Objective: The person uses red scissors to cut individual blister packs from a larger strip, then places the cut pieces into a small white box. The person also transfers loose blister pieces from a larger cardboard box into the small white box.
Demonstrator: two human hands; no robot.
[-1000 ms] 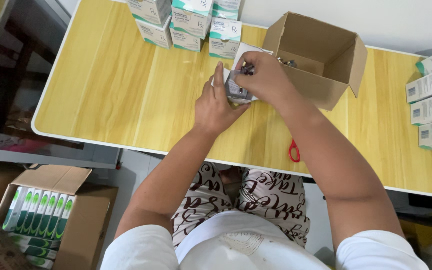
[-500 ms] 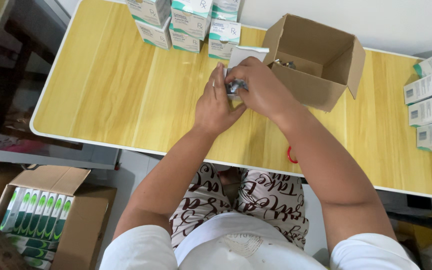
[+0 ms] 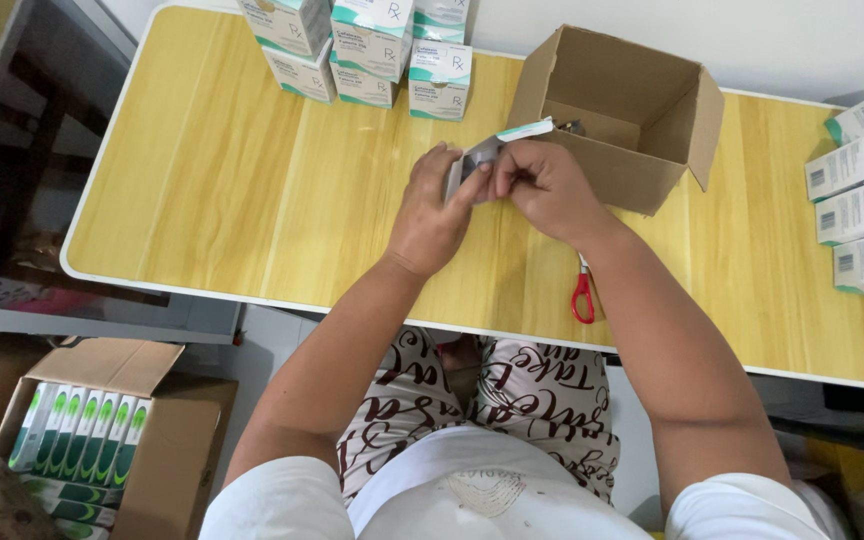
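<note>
Head view, change: over the last second both hands have drifted a little up and away from the near desk edge, toward the open cardboard box (image 3: 620, 110); the small packet has stayed between them throughout.
Left hand (image 3: 432, 215): closed on the packet's near side, fingers curled, thumb pressed up against it.
Right hand (image 3: 542, 185): closed on the packet from the other side, fingertips pinched at its top, wrist lying over the scissors' blades.
Packet (image 3: 492, 150): a small flat white-and-teal carton with something silvery at its mouth, held above the desk, just in front of the box's near wall.
Meaning: my judgement is that the work is fine fingering at the packet's end, not a carry.
Desk (image 3: 212, 180): pale wood-grain top with a white rim.
On the desk: stacked white-and-teal cartons at the far edge (image 3: 372, 50), more at the right (image 3: 862, 215), red-handled scissors (image 3: 582, 295) near the front.
Room: an open cardboard box of green-and-white packs on the floor (image 3: 82, 440), lower left; dark furniture beside it.
</note>
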